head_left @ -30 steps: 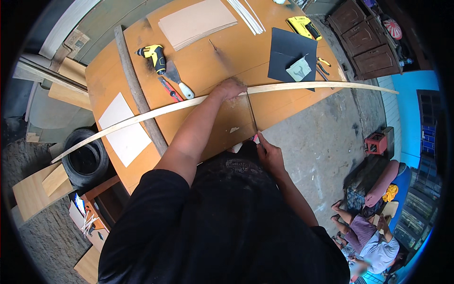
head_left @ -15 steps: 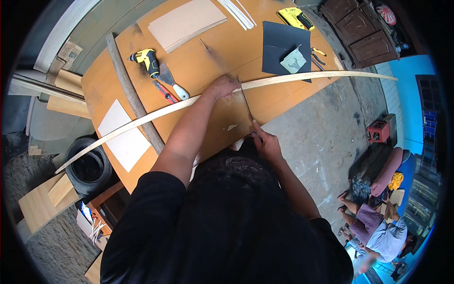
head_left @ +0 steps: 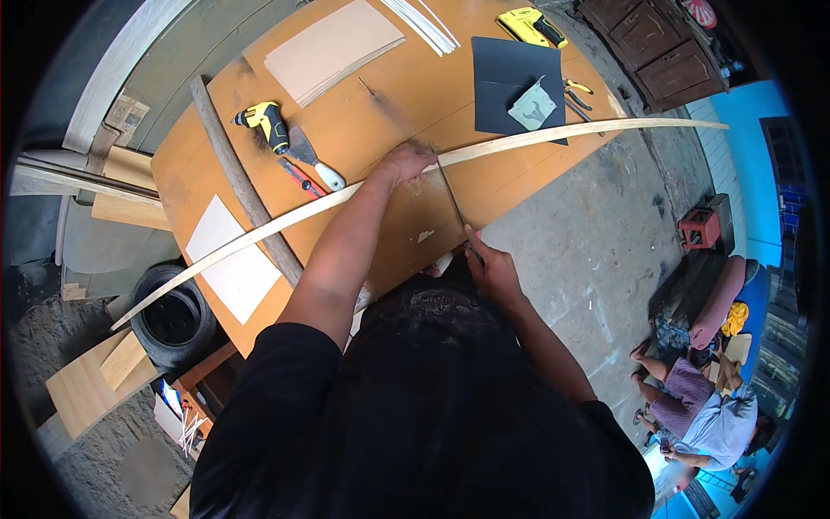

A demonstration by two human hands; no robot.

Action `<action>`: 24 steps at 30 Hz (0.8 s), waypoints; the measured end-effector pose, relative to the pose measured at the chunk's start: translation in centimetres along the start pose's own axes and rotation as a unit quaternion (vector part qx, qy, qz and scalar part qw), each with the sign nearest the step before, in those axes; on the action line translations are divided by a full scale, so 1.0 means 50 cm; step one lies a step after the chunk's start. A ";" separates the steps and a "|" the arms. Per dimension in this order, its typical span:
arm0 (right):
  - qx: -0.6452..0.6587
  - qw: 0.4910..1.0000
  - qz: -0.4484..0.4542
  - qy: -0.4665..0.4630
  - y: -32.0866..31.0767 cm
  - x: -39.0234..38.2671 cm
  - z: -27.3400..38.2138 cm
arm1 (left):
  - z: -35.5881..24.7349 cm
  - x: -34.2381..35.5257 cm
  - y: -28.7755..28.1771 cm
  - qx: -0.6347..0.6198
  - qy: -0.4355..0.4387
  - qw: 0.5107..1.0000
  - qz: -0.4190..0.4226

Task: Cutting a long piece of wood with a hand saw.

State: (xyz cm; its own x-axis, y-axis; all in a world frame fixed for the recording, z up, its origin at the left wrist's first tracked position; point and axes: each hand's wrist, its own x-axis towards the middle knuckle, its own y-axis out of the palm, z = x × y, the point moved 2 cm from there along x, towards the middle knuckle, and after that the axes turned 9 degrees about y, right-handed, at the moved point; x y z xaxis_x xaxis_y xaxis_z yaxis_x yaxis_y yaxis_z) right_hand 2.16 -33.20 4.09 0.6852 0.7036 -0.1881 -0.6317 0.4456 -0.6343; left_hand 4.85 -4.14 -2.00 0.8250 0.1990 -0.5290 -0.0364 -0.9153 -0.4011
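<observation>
A long, pale wooden strip (head_left: 510,144) lies across the table, its ends reaching past both sides. My left hand (head_left: 408,163) is closed over its middle and presses it down. Just right of those fingers, a thin dark blade crosses the strip; it belongs to what looks like a handsaw (head_left: 453,195), seen edge-on. My right hand (head_left: 494,270) grips its near end at the table's front edge, index finger stretched along it. Most of the handle is hidden by the hand. Dark dust lies beyond the left hand.
On the orange table (head_left: 346,112) lie a yellow drill (head_left: 266,124), a putty knife (head_left: 327,175), a red cutter (head_left: 300,176), a rough pole (head_left: 233,169), brown sheets (head_left: 333,50), black card (head_left: 501,78), and pliers (head_left: 577,91). Tyres (head_left: 171,316) stand left; a person (head_left: 705,419) sits right.
The view has shifted slightly. My right hand, with the handsaw, is a little farther back from the strip. My left hand keeps its hold.
</observation>
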 end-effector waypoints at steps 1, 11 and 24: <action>0.000 1.000 -0.001 0.000 -0.003 -0.005 0.002 | 0.000 0.000 0.000 -0.002 0.004 1.000 0.002; -0.011 1.000 0.009 0.012 -0.002 -0.021 0.009 | -0.002 -0.004 -0.003 -0.006 0.000 1.000 -0.025; -0.048 0.998 0.043 0.004 -0.036 0.030 0.039 | -0.020 -0.007 0.006 0.088 0.039 0.995 -0.037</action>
State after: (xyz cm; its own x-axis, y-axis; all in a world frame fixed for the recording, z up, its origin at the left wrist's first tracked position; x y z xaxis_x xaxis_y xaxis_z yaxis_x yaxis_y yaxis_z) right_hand 3.60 -31.86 6.40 0.6334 0.7322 -0.2505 -0.6507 0.3288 -0.6844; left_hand 5.12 -4.82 -1.16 0.8699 0.2299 -0.4364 -0.0666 -0.8220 -0.5656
